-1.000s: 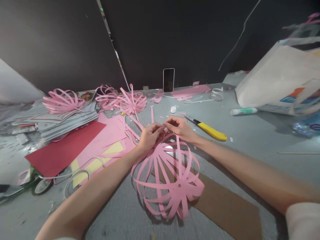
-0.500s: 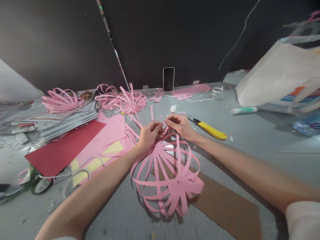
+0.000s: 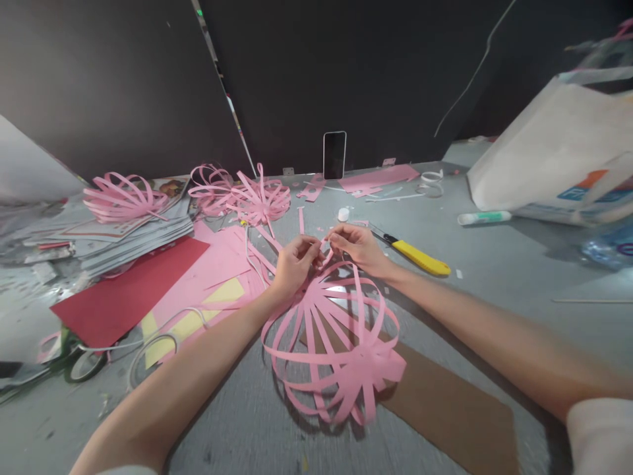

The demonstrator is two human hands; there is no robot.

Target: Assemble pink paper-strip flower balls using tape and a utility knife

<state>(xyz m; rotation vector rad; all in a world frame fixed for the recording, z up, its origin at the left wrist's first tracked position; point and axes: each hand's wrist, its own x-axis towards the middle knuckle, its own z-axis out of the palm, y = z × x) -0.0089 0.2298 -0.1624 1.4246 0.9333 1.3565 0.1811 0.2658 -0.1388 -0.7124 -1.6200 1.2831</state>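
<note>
A pink paper-strip ball (image 3: 341, 359), made of looped strips joined at two hubs, lies on the grey surface just in front of my hands. At its far end, my left hand (image 3: 298, 260) pinches the tip of a pink strip with thumb and forefinger. Close beside it, my right hand (image 3: 359, 247) pinches near the same strip tip. The fingertips almost meet, and the exact hold on the strip is partly hidden. Part of the ball lies over a brown cardboard piece (image 3: 455, 412).
A yellow utility knife (image 3: 420, 256) lies right of my hands, a white cap (image 3: 343, 214) beyond them. More pink paper loops (image 3: 262, 198), red paper (image 3: 128, 290) and scissors (image 3: 84, 366) are at left. A phone (image 3: 335, 156) stands against the dark wall; a white bag (image 3: 534, 152) stands right.
My fingertips have shifted very slightly at the strip. The near part of the paper ball has moved a little to the right.
</note>
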